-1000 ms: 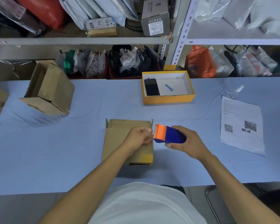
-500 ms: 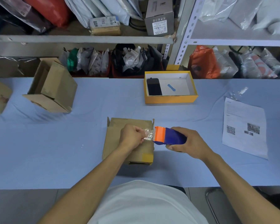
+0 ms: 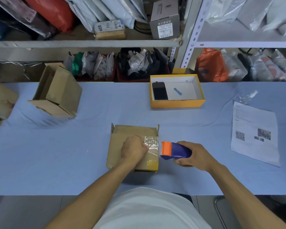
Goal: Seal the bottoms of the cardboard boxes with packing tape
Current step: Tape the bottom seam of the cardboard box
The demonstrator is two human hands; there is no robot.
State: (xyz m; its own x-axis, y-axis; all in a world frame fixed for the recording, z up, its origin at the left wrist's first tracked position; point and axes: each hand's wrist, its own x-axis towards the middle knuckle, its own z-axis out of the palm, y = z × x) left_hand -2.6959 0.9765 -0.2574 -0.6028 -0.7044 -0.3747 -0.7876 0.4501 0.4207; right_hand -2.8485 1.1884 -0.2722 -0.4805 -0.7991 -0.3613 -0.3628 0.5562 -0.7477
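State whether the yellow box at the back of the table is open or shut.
Open. The yellow box has no lid on it; its white inside shows, with a black phone lying at its left end.

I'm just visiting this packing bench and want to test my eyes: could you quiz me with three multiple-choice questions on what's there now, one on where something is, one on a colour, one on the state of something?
1. Where is the black phone?
A. In the yellow-sided box
B. On the printed sheet
C. On the shelf

2. What colour is the front end of the tape dispenser?
A. Green
B. Orange
C. White

3. What is the left hand doing?
A. Resting flat on the table
B. Lifting the box
C. Pinching clear tape over the box

Answers:
1 A: the black phone lies in the yellow-sided box.
2 B: the tape dispenser, gripped by the right hand, has an orange front.
3 C: the left hand pinches the clear tape stretched over the cardboard box.
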